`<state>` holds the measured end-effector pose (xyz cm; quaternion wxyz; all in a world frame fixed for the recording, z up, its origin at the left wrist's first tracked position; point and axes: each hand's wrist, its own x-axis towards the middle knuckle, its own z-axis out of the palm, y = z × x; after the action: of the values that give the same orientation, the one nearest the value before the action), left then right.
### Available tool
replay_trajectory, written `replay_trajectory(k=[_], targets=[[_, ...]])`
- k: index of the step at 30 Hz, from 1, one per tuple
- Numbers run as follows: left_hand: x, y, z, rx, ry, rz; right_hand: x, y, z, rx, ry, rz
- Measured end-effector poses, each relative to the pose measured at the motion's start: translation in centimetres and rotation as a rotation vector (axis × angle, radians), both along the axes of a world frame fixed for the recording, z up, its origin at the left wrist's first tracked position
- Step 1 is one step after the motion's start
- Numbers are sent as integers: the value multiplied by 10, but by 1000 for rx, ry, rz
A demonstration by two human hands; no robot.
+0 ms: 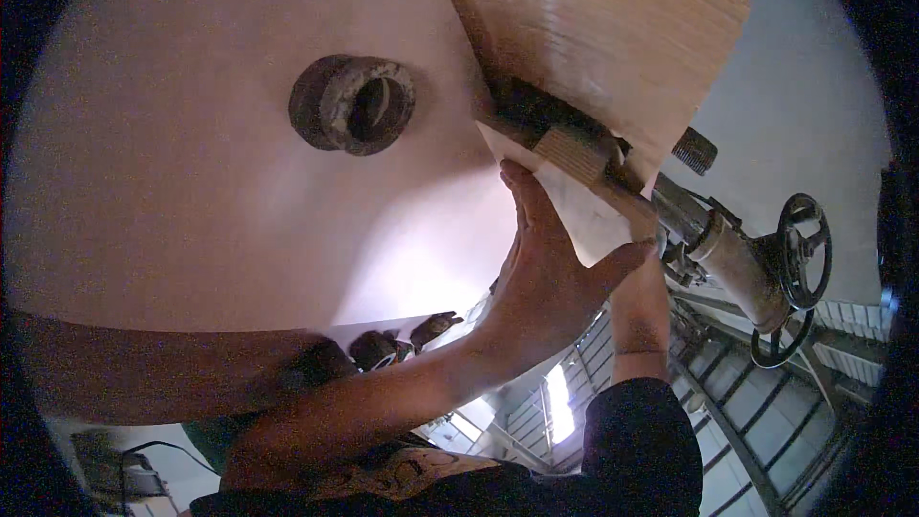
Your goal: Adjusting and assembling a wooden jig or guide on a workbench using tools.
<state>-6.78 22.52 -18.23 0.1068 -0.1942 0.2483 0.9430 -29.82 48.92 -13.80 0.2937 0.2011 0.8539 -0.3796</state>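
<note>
My left hand (pixel 538 273) reaches up from the lower left, its fingers lying along one edge of a pale flat piece (pixel 567 201) and its thumb stretched toward the piece's right end. The piece sits between thumb and fingers. Just beyond it is a tan block with a ribbed face (pixel 572 155), beside a dark gap under a wood-grained panel (pixel 613 29). Of my right hand (pixel 641 292), only the wrist end shows, below the left thumb. Its fingers are hidden, so I cannot tell what they touch.
A dark, worn ring-shaped part (pixel 335 105) stands on the broad pale surface (pixel 191 182) at left. Metal machinery with black handwheels (pixel 804 249) is at right. Several dark small items (pixel 378 349) lie by the surface's near edge. A barred structure (pixel 737 421) shows lower right.
</note>
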Motion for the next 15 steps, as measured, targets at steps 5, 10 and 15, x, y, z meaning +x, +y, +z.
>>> replay_trajectory(k=[5,10,15], targets=[[8,-6,2,1,8,-47,28,-29,6,11,150,202],[5,0,2,-51,1,-3,22,-65,-26,-13,327,367],[2,5,8,-139,-39,84,42,-88,-12,-90,560,626]])
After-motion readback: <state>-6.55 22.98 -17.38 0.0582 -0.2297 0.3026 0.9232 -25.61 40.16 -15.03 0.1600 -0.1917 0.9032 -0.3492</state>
